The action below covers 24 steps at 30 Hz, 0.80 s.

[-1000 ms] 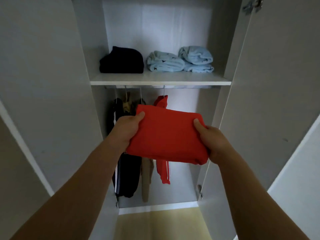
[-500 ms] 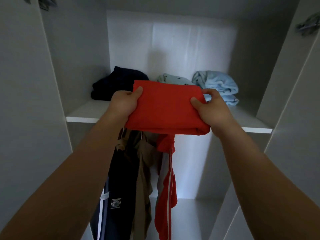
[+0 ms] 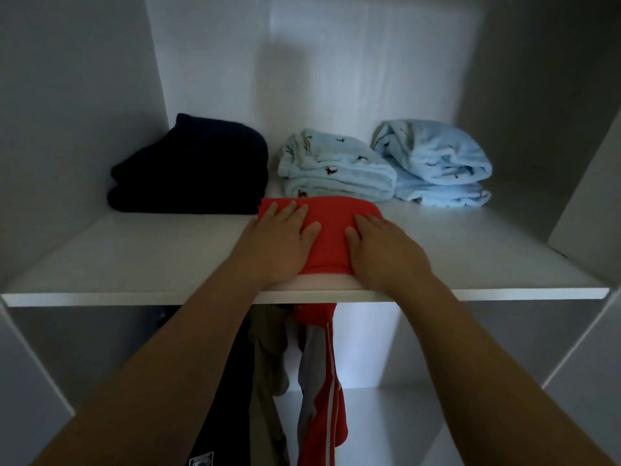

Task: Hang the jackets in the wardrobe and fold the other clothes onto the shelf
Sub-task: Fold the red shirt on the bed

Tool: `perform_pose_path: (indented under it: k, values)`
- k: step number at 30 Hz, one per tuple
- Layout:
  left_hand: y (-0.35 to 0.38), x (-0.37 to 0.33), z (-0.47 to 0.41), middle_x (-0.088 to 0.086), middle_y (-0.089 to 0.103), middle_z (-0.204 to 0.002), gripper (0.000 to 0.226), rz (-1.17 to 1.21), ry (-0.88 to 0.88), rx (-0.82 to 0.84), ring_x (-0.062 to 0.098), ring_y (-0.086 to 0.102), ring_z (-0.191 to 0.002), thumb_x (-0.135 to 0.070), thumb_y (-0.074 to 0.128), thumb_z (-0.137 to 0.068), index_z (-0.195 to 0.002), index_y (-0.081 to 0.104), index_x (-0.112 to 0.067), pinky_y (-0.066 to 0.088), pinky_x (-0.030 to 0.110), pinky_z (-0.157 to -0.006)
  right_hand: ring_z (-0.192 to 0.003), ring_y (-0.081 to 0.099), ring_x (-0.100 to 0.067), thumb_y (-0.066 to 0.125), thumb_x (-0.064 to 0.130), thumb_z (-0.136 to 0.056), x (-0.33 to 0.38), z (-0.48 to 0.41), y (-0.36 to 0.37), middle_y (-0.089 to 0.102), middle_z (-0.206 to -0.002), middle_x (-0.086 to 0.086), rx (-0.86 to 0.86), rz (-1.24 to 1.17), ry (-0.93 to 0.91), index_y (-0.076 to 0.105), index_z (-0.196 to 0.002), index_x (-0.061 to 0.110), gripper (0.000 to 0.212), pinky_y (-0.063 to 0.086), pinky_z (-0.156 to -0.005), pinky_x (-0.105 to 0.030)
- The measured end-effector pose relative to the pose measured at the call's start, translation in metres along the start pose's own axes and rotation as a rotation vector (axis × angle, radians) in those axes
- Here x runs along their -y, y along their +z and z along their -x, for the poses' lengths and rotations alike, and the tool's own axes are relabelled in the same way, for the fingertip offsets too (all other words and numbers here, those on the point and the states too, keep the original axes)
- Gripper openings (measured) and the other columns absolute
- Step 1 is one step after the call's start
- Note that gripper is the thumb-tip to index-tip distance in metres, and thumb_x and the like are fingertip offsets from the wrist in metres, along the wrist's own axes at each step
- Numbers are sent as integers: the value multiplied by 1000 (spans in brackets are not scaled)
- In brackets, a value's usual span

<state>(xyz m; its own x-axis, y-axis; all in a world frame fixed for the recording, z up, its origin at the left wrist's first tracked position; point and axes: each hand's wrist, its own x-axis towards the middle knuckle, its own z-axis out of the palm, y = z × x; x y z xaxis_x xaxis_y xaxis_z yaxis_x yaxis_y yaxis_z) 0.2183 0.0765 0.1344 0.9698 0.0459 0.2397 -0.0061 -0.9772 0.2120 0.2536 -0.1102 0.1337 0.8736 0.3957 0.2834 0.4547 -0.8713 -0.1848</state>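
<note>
On the white shelf [image 3: 134, 264] of the wardrobe lie four piles of folded clothes. Three of them stand in one row at the back. At the left is one dark, almost black garment [image 3: 195, 169]. In the middle is one pale blue garment with small dark figures [image 3: 336, 169]. At the right is a light blue stack [image 3: 437, 156] that seems to be two pieces, one lying on the other.

The fourth pile is one red folded garment [image 3: 331, 230]. It lies flat on the shelf in front of the row, near the front edge. Its far edge is just before the pale blue garment with small dark figures, and its left corner is close to the dark one.

Two hands are on the red garment. The left hand [image 3: 280, 245] lies flat on its left part, with the fingers straight and a little spread. The right hand [image 3: 386, 253] lies flat on its right part in the same manner. Neither hand closes around the cloth; both only rest on top of it, and a strip of red shows between them.

Under the shelf hang three garments side by side: one dark jacket [image 3: 221, 398] at the left, one tan jacket [image 3: 267, 358] in the middle, and one red jacket with white stripes [image 3: 322, 398] at the right. The forearms partly hide them.
</note>
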Motion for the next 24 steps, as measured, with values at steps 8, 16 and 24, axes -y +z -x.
perform_pose_path:
  k: [8, 16, 24]
  values:
    - [2, 18, -29, -6, -1, -170, 69, -137, -35, 113, 26, 0, -156, -61, 8, -103, -162, 2, -28, 7, 55, -123, -152, 22, -22, 19, 52, -107, -12, -33, 2, 24, -166, -6, 118, -25, 16, 23, -160, 14, 65, 20, -123, -41]
    - [-2, 18, -28, 2, 5, -170, 66, 3, -24, 95, 25, 1, -156, -54, 15, -106, -162, 10, -20, 0, 45, -126, -146, 33, -26, 22, 48, -108, -9, -32, 5, 38, -159, -11, 25, -62, -8, 35, -154, 9, 62, 25, -117, -38]
    - [-25, -50, 35, 7, 34, -162, 56, 235, 21, -230, 21, 32, -147, -31, 45, -106, -158, 30, -15, 17, 35, -124, -115, 58, -32, 36, 37, -108, 2, 38, -62, 66, -123, -12, -155, -256, -21, 62, -126, 14, 39, 41, -90, -35]
